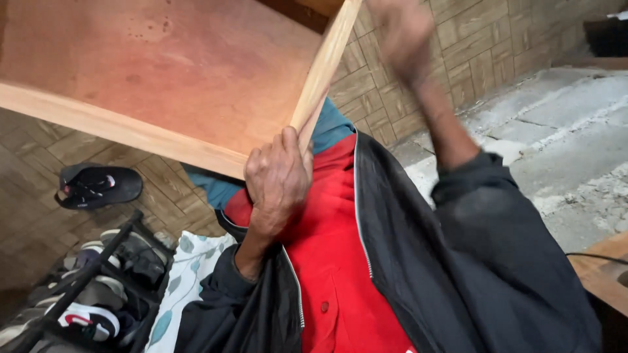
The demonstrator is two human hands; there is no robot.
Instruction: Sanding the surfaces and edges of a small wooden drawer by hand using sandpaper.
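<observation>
smooth matt wooden panel [163, 72], pale wood edging [324, 72]

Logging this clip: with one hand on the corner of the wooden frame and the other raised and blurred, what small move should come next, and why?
Probably steady the wooden frame first: the left hand alone clasps its corner, while the right hand is blurred, seemingly off it.

The floor [39, 147] was wood-patterned tile on the left, and a single black sandal [98, 185] lay directly on it. Near left, a black shoe rack [108, 252] stood on it, holding sneakers [88, 318]. To the right lay rough grey concrete [562, 137]
</observation>
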